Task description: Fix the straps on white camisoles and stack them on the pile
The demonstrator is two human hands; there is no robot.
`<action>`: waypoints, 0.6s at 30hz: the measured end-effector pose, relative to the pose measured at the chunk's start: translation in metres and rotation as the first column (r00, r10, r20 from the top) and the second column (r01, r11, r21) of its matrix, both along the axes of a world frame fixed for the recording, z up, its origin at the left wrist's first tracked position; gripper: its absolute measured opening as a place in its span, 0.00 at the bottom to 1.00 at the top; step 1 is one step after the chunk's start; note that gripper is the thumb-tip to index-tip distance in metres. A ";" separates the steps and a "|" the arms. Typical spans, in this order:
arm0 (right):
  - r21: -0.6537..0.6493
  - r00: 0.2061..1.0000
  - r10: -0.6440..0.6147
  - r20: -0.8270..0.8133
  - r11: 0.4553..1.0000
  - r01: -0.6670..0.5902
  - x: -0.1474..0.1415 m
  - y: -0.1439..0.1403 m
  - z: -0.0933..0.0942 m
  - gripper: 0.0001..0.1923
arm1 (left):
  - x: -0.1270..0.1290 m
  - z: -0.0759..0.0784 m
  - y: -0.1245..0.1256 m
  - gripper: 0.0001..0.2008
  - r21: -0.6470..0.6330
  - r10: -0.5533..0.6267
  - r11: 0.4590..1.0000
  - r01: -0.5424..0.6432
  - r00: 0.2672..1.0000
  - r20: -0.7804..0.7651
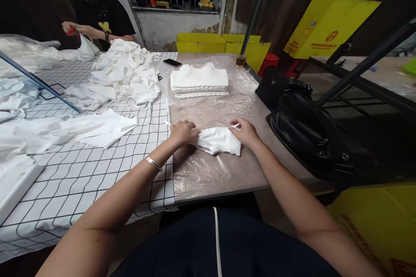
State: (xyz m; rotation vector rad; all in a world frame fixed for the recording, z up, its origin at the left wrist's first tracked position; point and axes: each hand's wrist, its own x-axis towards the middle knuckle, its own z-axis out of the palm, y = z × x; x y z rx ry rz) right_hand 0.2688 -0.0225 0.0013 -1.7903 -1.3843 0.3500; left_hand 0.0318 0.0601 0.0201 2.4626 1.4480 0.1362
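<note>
A small white fabric garment [219, 140] is stretched between my hands on the plastic-covered tabletop [208, 177]. My left hand [183, 133] is closed over its left end, with a narrow white strip poking out beyond the fingers. At the upper right corner my right hand [245, 133] pinches the fabric edge between thumb and fingers. Some of the cloth under the left hand is hidden. Behind the hands lies a neat stack of folded white garments [199, 80] with scalloped-looking edges.
Loose white garments [126, 69] are heaped on the checked cloth [130, 177] at left. Beside them lies a phone [172, 62]. Black bags [302, 121] flank the table's right side; a glass [241, 60] stands farther back. Across the table, a person's hands [79, 30] hold white fabric.
</note>
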 end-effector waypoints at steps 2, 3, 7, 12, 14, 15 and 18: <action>-0.017 0.998 0.048 0.038 0.999 -0.047 -0.014 0.010 0.005 0.06 | 0.009 0.001 0.002 0.14 -0.079 -0.060 0.995 0.053 0.994 -0.088; -0.028 0.998 0.050 0.032 0.998 -0.049 -0.020 0.014 0.008 0.05 | 0.012 0.002 0.002 0.12 -0.094 -0.075 0.993 0.065 0.991 -0.108; -0.172 0.962 -0.004 -0.275 0.984 -0.045 -0.040 0.014 0.019 0.14 | 0.015 0.011 -0.010 0.09 0.131 -0.071 0.989 0.070 0.997 0.003; -0.309 0.636 -0.060 -0.770 0.906 -0.289 -0.053 -0.003 0.027 0.21 | 0.016 0.019 -0.058 0.05 0.381 -0.347 0.884 0.272 0.927 0.143; -0.238 0.525 -0.067 -0.849 0.934 -0.267 -0.051 -0.007 0.027 0.17 | 0.015 0.015 -0.075 0.01 0.296 -0.397 0.900 0.320 0.882 0.254; -0.202 0.474 -0.066 -0.878 0.949 -0.240 -0.049 -0.008 0.028 0.15 | 0.014 0.012 -0.080 0.03 0.210 -0.371 0.926 0.315 0.867 0.334; -0.064 0.308 0.002 -0.951 0.977 -0.205 -0.040 -0.009 0.030 0.11 | 0.008 0.002 -0.084 0.13 -0.129 -0.159 0.957 0.262 0.839 0.521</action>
